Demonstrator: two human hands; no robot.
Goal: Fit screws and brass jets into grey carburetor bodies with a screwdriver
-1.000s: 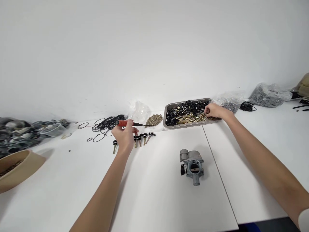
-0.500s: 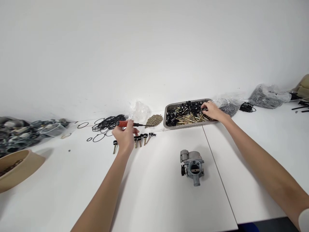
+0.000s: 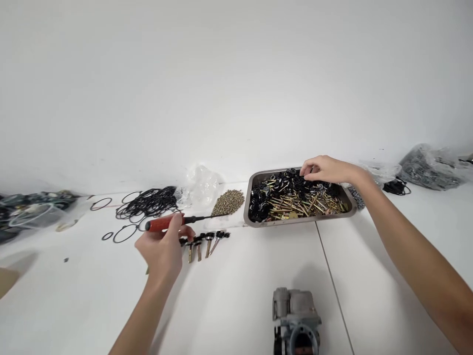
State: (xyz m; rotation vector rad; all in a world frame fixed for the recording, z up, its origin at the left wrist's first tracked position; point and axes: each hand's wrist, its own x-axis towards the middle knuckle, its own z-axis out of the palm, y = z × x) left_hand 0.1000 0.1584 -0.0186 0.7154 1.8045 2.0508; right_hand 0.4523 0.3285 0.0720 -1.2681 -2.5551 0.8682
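Note:
My left hand [image 3: 164, 246] is closed round the red handle of a screwdriver [image 3: 162, 223], whose thin shank points right toward a pile of small brass-coloured parts [image 3: 229, 201]. Under and beside its fingers stand several brass-coloured shafts with black heads [image 3: 209, 242], set in a row. My right hand [image 3: 321, 170] reaches over the back of a metal tray [image 3: 295, 223], fingers bent down and thumb close to them among black parts [image 3: 290, 180]; whatever is between the fingertips is hidden. Loose brass-coloured shafts [image 3: 295, 203] fill the tray's front. A grey carburetor [image 3: 295, 305] sits nearer me, cut off below.
Black rubber rings [image 3: 148, 204] lie in a heap at left, beside a crumpled clear bag [image 3: 199, 185]. Further left are a clear plastic tub [image 3: 37, 217] and grey metal parts. At right stands a bag of dark parts [image 3: 430, 167]. A seam [image 3: 332, 281] crosses the white table.
The view has shifted, so the carburetor appears lower and the tray larger. My right hand is now over the black parts at the tray's back. My left hand still holds the screwdriver.

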